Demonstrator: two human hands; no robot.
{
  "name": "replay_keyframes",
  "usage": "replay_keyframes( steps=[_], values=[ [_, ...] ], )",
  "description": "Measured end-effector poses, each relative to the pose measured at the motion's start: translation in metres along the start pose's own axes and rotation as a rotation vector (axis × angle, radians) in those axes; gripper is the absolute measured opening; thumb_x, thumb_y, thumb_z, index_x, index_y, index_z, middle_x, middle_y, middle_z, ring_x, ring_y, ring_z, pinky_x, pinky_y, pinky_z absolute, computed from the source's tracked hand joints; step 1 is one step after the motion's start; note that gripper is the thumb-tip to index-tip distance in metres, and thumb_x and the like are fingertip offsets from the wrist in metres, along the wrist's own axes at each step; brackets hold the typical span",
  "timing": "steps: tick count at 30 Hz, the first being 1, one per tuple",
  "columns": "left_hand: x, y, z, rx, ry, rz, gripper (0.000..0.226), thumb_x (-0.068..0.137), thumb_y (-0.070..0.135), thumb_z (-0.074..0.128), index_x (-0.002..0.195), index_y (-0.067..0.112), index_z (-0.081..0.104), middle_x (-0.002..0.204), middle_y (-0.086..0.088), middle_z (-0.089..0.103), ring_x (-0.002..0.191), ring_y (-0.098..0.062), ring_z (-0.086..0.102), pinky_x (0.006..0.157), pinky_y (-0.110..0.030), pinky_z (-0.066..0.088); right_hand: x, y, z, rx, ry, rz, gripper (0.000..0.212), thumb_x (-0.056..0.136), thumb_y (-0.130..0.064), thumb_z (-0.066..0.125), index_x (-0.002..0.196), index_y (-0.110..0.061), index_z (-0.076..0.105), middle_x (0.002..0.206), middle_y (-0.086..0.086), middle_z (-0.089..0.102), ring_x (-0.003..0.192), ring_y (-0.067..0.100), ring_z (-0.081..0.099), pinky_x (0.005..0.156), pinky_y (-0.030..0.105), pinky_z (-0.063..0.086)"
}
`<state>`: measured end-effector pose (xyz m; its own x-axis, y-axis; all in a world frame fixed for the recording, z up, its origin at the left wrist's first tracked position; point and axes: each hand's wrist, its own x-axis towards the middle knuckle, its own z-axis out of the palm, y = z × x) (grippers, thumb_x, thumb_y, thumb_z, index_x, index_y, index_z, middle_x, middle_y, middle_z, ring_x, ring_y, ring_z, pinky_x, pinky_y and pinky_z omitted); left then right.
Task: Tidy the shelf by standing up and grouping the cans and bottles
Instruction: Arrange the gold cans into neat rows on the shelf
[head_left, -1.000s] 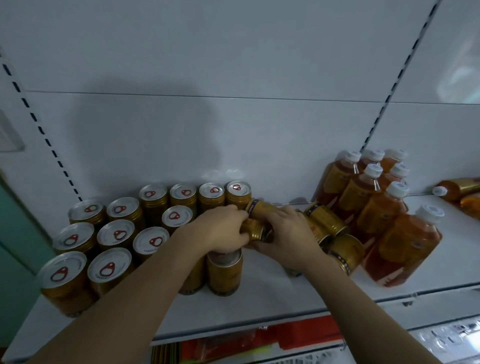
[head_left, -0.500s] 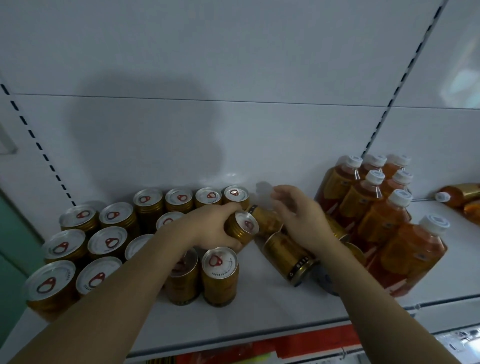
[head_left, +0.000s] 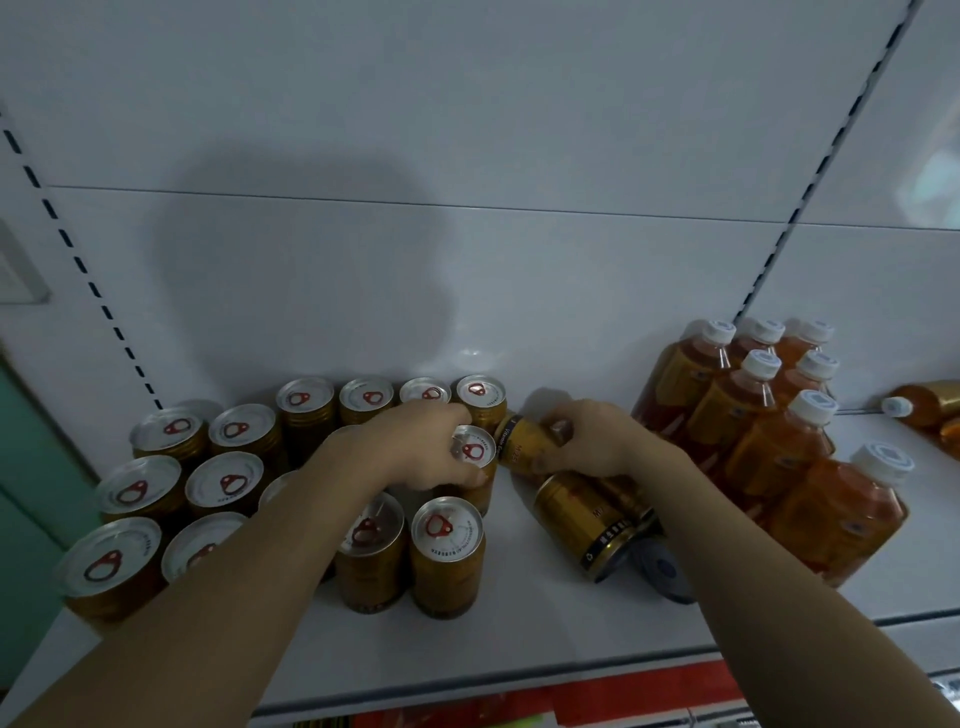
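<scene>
Since half a second ago, the can in the left hand (head_left: 415, 447) has gone from tilted to nearly upright, and it now sits at the right edge of the standing cans (head_left: 228, 483), just behind the front right can (head_left: 447, 556). This hand's grip is closed around the upright can (head_left: 474, 457), with the fingers curled on its top rim. The right hand (head_left: 597, 447) has dropped lower and now holds the lying can (head_left: 524, 447) just to the right of that upright one; its grip wraps the can's body from above.

That lying can has its long axis pointing from back-left to front-right, with one end almost touching the upright can. A second lying can (head_left: 587, 525) rests in front of it, partly under the right wrist, with its dark base toward the shelf (head_left: 519, 644) edge. The standing bottles (head_left: 769, 441) are grouped further right, and one bottle (head_left: 919, 402) lies beyond them.

I think the next step is to raise the held lying can, and the right hand is the nearer one.
</scene>
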<state>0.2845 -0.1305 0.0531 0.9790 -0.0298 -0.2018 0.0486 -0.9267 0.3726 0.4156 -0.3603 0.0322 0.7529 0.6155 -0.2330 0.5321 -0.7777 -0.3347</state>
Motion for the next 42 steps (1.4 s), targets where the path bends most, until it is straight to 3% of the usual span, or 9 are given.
replay_keyframes(
  steps=[3, 7, 10, 14, 16, 25, 33, 38, 42],
  values=[
    [-0.003, -0.002, 0.007, -0.012, 0.036, 0.006, 0.037, 0.085, 0.059, 0.074, 0.099, 0.030, 0.057, 0.095, 0.004, 0.065, 0.086, -0.016, 0.065, 0.081, -0.045, 0.060, 0.002, 0.011, -0.001, 0.060, 0.077, -0.029, 0.047, 0.083, -0.051, 0.084, 0.118, -0.047, 0.052, 0.109, -0.013, 0.062, 0.099, 0.012, 0.062, 0.088, 0.033, 0.054],
    [-0.005, 0.001, 0.008, -0.016, 0.058, 0.007, 0.036, 0.086, 0.057, 0.074, 0.098, 0.028, 0.056, 0.094, 0.004, 0.063, 0.084, -0.015, 0.064, 0.081, -0.044, 0.060, 0.007, 0.023, -0.004, 0.174, 0.234, -0.027, 0.050, 0.091, -0.038, 0.081, 0.137, -0.030, 0.062, 0.116, -0.009, 0.066, 0.109, 0.016, 0.067, 0.093, 0.033, 0.059],
    [-0.005, 0.004, 0.008, -0.025, 0.049, -0.005, 0.034, 0.089, 0.054, 0.074, 0.101, 0.028, 0.055, 0.097, 0.003, 0.063, 0.087, -0.015, 0.064, 0.081, -0.042, 0.059, 0.010, 0.019, -0.003, 0.071, 0.098, -0.037, 0.061, 0.092, -0.044, 0.079, 0.145, -0.032, 0.053, 0.127, -0.009, 0.060, 0.114, 0.016, 0.062, 0.098, 0.034, 0.056],
    [-0.006, 0.006, 0.008, -0.017, 0.052, -0.006, 0.035, 0.090, 0.053, 0.074, 0.104, 0.026, 0.056, 0.099, 0.003, 0.062, 0.088, -0.015, 0.064, 0.081, -0.041, 0.058, 0.012, 0.017, 0.001, 0.027, -0.084, -0.007, 0.048, 0.093, -0.056, 0.075, 0.132, -0.044, 0.051, 0.121, -0.010, 0.056, 0.112, 0.018, 0.057, 0.100, 0.038, 0.050],
    [-0.006, 0.007, 0.009, -0.007, 0.060, -0.010, 0.034, 0.090, 0.053, 0.073, 0.103, 0.026, 0.055, 0.098, 0.003, 0.061, 0.087, -0.015, 0.063, 0.080, -0.041, 0.058, 0.014, 0.018, 0.001, 0.011, -0.093, 0.008, 0.062, 0.086, -0.068, 0.075, 0.138, -0.041, 0.055, 0.124, -0.006, 0.061, 0.111, 0.019, 0.060, 0.100, 0.040, 0.052],
    [-0.007, 0.005, 0.015, 0.037, 0.101, -0.002, 0.050, 0.091, 0.055, 0.070, 0.127, 0.022, 0.056, 0.115, 0.002, 0.056, 0.097, -0.017, 0.059, 0.083, -0.039, 0.055, 0.017, 0.032, -0.003, 0.111, 0.190, -0.122, 0.077, 0.077, -0.050, 0.089, 0.142, -0.037, 0.050, 0.126, -0.008, 0.057, 0.110, 0.014, 0.060, 0.083, 0.024, 0.050],
    [-0.008, 0.011, 0.012, 0.055, 0.093, -0.032, 0.036, 0.091, 0.053, 0.071, 0.108, 0.029, 0.052, 0.106, 0.006, 0.059, 0.094, -0.015, 0.062, 0.084, -0.041, 0.058, -0.003, 0.033, -0.006, 0.390, 0.387, -0.153, 0.083, 0.080, -0.038, 0.094, 0.142, -0.053, 0.041, 0.122, -0.028, 0.058, 0.110, 0.001, 0.060, 0.082, 0.006, 0.046],
    [-0.011, 0.015, 0.011, 0.101, 0.095, -0.048, 0.039, 0.092, 0.053, 0.069, 0.116, 0.026, 0.055, 0.110, 0.005, 0.060, 0.093, -0.015, 0.062, 0.082, -0.039, 0.058, 0.007, 0.013, 0.013, 0.243, 0.298, -0.157, 0.099, 0.077, -0.045, 0.094, 0.156, -0.047, 0.035, 0.145, -0.011, 0.060, 0.132, 0.016, 0.057, 0.107, 0.035, 0.053],
    [-0.012, 0.023, 0.011, 0.259, 0.136, -0.061, 0.033, 0.094, 0.054, 0.063, 0.108, 0.025, 0.054, 0.105, 0.005, 0.058, 0.089, -0.015, 0.059, 0.078, -0.038, 0.056, 0.015, -0.003, 0.018, 0.199, 0.287, -0.167, 0.101, 0.081, -0.044, 0.091, 0.162, -0.042, 0.030, 0.153, -0.005, 0.058, 0.137, 0.021, 0.055, 0.111, 0.039, 0.049]
  ],
)
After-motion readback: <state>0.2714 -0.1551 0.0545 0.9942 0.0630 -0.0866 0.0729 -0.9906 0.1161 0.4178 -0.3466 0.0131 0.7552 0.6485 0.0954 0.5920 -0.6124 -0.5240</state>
